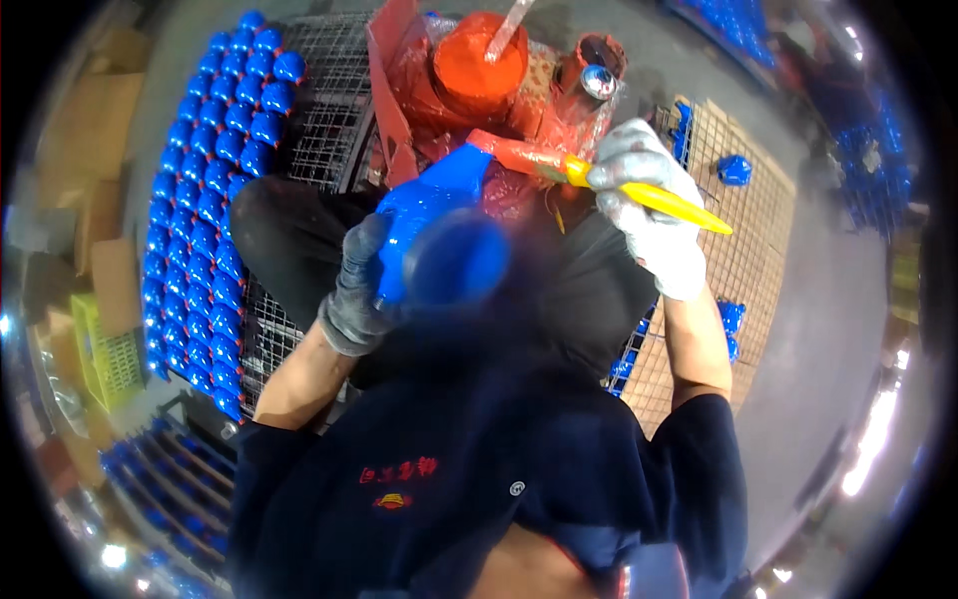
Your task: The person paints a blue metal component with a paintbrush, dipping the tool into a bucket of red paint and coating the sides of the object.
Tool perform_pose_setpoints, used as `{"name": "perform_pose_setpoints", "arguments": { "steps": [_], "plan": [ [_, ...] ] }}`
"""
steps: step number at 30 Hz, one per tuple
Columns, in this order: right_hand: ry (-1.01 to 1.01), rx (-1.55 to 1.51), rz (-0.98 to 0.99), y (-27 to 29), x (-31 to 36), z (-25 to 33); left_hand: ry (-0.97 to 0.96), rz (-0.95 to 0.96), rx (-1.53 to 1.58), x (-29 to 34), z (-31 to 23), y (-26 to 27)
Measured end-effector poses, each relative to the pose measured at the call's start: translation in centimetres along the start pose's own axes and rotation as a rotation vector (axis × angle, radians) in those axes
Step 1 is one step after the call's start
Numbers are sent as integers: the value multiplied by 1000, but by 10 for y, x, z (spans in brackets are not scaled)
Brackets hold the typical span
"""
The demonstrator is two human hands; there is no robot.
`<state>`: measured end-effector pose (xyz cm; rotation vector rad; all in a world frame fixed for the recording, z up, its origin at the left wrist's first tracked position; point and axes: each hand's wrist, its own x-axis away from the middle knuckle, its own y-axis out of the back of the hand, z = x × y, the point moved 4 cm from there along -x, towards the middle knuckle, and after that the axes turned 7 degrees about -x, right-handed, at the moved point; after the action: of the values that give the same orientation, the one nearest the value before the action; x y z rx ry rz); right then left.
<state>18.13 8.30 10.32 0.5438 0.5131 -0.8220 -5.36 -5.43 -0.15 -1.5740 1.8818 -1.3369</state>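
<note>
Grey floor (813, 329) beyond; my left hand (357, 285) grips a hollow glossy-blue shell (429, 215), likely slick, best cupped low; right hand (654, 210) grips yellow-handled brush (576, 171).

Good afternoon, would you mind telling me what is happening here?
A seated person in gloves holds a glossy blue piece in the left hand and a yellow-handled brush in the right hand. The brush's red-coated end is at the piece's narrow tip. A red pot with a stick in it stands ahead. Rows of blue pieces with red spots lie to the left.
</note>
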Motion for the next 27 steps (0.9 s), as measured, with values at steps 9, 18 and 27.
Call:
{"name": "perform_pose_setpoints", "arguments": {
  "steps": [9, 18, 27],
  "plan": [
    [-118, -418, -293, -16, 47, -82, 459, 506, 1179, -26, 65, -4],
    [-357, -288, -570, 15, 45, -117, 124, 906, 689, -46, 11, 21],
    [-109, 664, 147, 12, -11, -177, -308, 243, 216, -76, -128, 25]
  ]
}}
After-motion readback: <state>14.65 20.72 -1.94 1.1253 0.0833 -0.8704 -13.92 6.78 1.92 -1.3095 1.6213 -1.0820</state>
